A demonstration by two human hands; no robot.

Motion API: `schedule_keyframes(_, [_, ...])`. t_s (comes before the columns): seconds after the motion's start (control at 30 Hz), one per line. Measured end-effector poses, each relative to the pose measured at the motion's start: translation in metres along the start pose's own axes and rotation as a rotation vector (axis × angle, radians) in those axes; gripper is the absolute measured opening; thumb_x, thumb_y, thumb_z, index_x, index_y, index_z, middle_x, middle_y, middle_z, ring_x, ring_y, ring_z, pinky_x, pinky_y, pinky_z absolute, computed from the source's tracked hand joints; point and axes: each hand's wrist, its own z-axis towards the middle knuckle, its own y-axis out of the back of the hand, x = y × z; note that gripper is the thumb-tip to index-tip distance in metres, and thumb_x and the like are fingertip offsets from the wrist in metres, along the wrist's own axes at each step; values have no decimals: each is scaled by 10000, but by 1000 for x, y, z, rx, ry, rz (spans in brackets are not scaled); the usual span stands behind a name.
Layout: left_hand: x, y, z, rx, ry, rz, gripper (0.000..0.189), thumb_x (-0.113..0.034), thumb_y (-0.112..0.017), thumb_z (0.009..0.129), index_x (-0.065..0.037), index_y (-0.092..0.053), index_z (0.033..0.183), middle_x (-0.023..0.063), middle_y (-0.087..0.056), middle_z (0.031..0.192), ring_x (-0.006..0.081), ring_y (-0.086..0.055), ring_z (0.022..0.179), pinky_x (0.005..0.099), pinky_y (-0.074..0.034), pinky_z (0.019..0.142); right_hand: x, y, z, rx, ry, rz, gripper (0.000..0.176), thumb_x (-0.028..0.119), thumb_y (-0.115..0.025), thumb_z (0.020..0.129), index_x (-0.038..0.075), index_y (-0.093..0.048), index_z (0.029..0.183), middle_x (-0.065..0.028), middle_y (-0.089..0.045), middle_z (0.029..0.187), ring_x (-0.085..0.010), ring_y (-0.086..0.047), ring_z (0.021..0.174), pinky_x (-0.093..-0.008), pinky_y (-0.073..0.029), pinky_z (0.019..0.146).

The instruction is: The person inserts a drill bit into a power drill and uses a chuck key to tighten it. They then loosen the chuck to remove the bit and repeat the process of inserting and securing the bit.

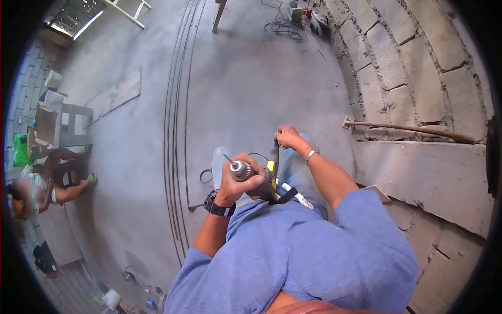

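A power drill (pixel 265 187) with a black and yellow body lies across my lap, its metal chuck and thin bit pointing up and left. My left hand (pixel 239 180) is wrapped round the drill just behind the chuck. By the drill's black handle end, my right hand (pixel 287 137) is closed in a pinch; what its fingers hold is too small to make out. A white stick-like object (pixel 298 196) with a black band rests beside the drill at my waist. A thin dark cord loops near my knees.
Long thin rods (pixel 171 125) run along the floor to the left. A wooden-handled tool (pixel 413 129) leans by the block wall at right. Another person (pixel 39 188) sits far left near a grey stool (pixel 75 125). Coiled cable (pixel 284 29) and tools lie at the top.
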Motion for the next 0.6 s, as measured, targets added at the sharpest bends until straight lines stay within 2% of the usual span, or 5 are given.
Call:
schedule_keyframes(0.07, [33,-2,9,-57,-28,-22,197,-75,-726,690,-25,-582,815,72,-648,774,139,-610,691,268,-492,665,-26,-5,2,10,192,-37,272,251,-546,821,-13,-602,783,-152,-593,628,-235,-581,509,-354,-468,493])
schedule_keyframes(0.13, [50,-1,13,-131,-24,-60,169,-75,-700,699,-23,-574,800,79,-643,764,142,-614,694,274,-495,661,-47,-22,5,19,-89,165,257,235,-540,821,-8,-606,777,-136,-596,625,-219,-576,501,-352,-465,486])
schedule_keyframes(0.37, [80,-19,-23,-54,-67,6,205,-78,-685,693,-22,-525,807,117,-623,736,184,-609,702,325,-493,699,-58,-44,-30,-72,-51,306,288,268,-540,808,-7,-624,819,-212,-638,702,-316,-651,626,-398,-516,605])
schedule_keyframes(0.5, [94,-25,-60,35,-138,58,220,-80,-715,690,-33,-541,815,105,-626,747,176,-604,729,337,-489,725,-62,-49,-48,-100,252,47,299,274,-547,813,-11,-633,845,-215,-646,720,-328,-650,624,-400,-520,617])
schedule_keyframes(0.6, [102,-32,-77,71,-199,116,222,-72,-733,688,-47,-552,814,83,-628,744,173,-603,745,338,-483,765,-61,-49,-37,-123,66,189,312,280,-557,808,-8,-648,881,-223,-655,768,-338,-657,693,-397,-522,655])
